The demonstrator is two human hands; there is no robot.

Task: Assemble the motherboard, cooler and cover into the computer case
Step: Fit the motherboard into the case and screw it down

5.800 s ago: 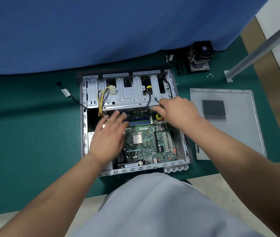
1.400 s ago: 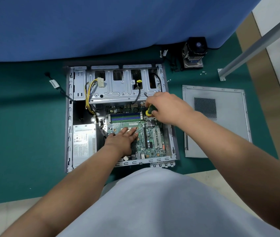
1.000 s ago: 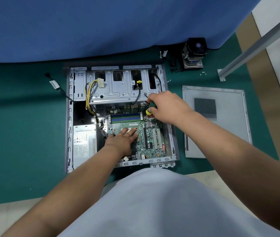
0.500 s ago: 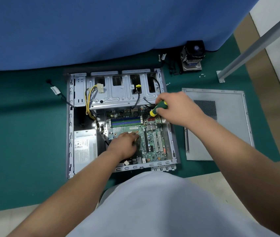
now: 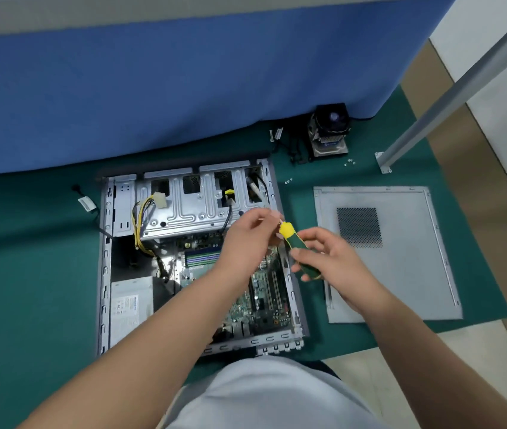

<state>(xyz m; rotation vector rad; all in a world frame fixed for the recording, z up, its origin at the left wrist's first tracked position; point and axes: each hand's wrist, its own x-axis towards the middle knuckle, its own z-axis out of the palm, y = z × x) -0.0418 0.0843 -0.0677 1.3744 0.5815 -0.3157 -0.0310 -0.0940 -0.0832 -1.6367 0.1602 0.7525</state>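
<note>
Holding the screwdriver (image 5: 299, 252) in my right hand (image 5: 332, 262), fingers curled round its handle, I pinch at its tip with my left hand (image 5: 250, 239). By my judgement the motherboard (image 5: 264, 292) already lies in the case (image 5: 105, 274) and needs screwing down, while the cooler (image 5: 330, 131) and cover (image 5: 400, 258) wait on the green mat (image 5: 29, 274).

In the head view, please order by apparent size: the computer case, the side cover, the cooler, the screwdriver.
1. computer case
2. side cover
3 and 4. cooler and screwdriver: unsure, since the screwdriver is nearer the camera and partly hidden by the right hand.
</note>
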